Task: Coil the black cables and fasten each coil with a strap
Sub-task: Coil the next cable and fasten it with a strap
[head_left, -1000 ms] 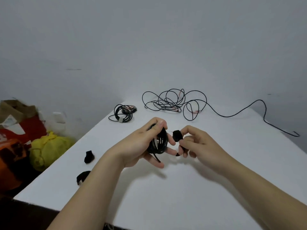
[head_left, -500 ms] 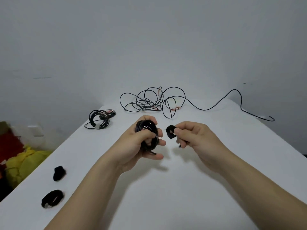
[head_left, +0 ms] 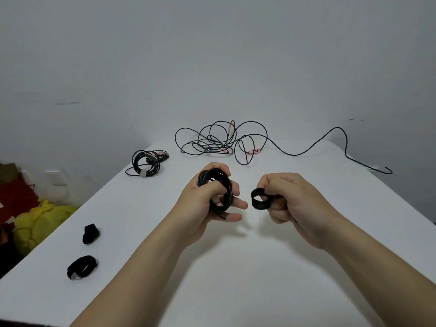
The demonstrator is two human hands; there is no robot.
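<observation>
As left (head_left: 198, 208) grips coil (head_left: 227, 187), right (head_left: 295, 201) pinches strap (head_left: 259, 205).

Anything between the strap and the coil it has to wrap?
Nothing visible in the gap. The right hand pinches the strap, looped, beside the coil; only the left hand's own fingers, curled round the coil, cover part of it.
</observation>
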